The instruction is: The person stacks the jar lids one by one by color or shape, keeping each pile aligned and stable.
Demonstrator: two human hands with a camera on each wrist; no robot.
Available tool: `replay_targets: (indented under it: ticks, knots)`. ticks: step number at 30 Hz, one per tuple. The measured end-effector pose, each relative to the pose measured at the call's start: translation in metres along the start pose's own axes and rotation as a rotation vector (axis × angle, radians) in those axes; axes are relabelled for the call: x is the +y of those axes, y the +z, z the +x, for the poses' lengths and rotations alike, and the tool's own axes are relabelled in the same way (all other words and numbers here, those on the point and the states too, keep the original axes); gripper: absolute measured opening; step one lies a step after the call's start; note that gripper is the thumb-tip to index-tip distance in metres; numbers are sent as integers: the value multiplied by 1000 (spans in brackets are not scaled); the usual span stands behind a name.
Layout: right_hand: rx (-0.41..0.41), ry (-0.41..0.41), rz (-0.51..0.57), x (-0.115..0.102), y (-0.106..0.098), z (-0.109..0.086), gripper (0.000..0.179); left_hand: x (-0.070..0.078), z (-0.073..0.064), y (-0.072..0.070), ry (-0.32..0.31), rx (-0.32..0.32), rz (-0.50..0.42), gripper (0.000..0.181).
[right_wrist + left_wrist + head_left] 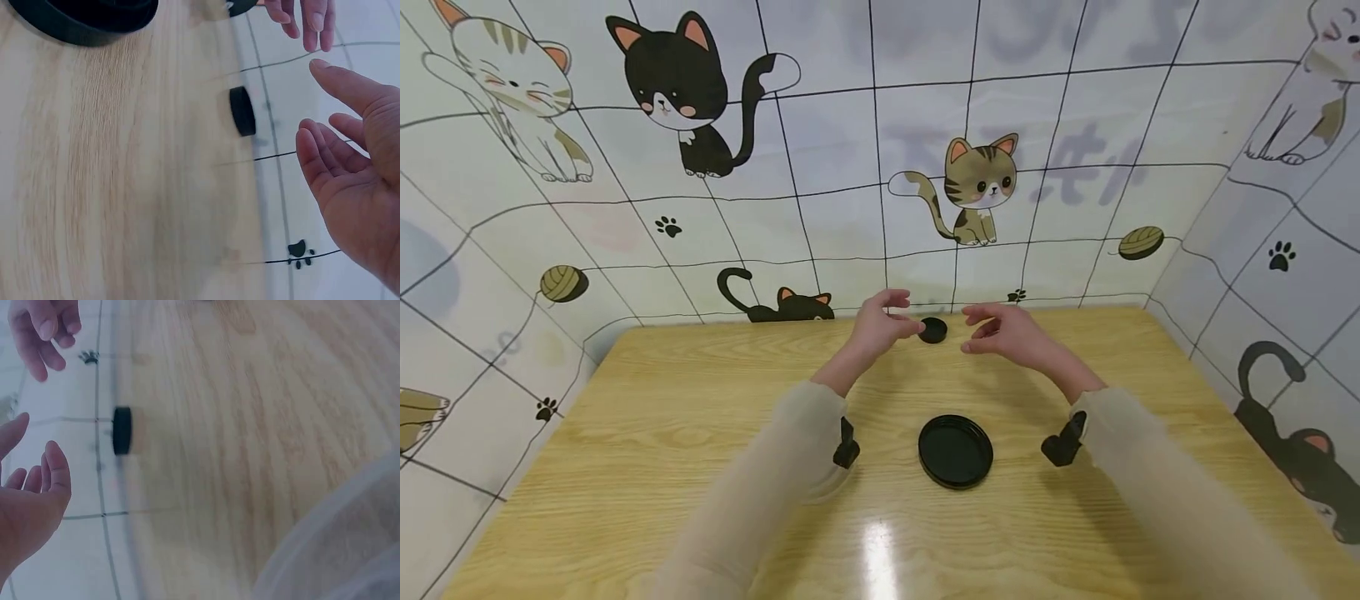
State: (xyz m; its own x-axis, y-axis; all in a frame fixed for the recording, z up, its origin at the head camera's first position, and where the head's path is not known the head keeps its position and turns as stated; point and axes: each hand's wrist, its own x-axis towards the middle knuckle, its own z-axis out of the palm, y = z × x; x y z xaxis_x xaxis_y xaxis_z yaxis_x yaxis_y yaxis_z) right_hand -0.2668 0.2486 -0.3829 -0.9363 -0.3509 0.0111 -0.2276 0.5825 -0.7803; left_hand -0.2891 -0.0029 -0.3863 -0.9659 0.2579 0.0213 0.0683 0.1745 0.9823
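Observation:
A small round black cap lies on the wooden table at its back edge. My left hand hovers just left of the cap, thumb and fingers spread apart, with nothing in its grasp. On the other side, my right hand hangs with fingers loosely bent and a gap between thumb and fingertips. In the right wrist view, the cap stands apart from both hands. Nearer to me, between the forearms, a larger round black lid rests with its raised rim upward.
A clear round container stands partly under my left sleeve, mostly hidden in the head view. Behind the table rises a cloth backdrop printed with cats and grid lines. More of it flanks both sides.

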Motion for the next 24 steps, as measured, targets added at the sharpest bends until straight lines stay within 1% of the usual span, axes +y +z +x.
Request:
replay_targets:
  ticks: [4,8,13,15,19,24]
  knots:
    - [-1,50,74,16,11,16,70,-17,12,3,-70,11,-47,67]
    - [8,95,102,26,21,29,71,-27,19,10,-112,10,-32,67]
    - [7,135,120,31,32,43,78,-40,26,17,-123,45,75,67]
    - [0,142,121,32,35,47,80,-46,28,19,-123,50,98,68]
    - [-16,146,127,33,39,52,80,-53,31,21,-116,43,91,70]
    - [-31,129,134,37,40,53,74,-56,34,22,-116,35,83,68]
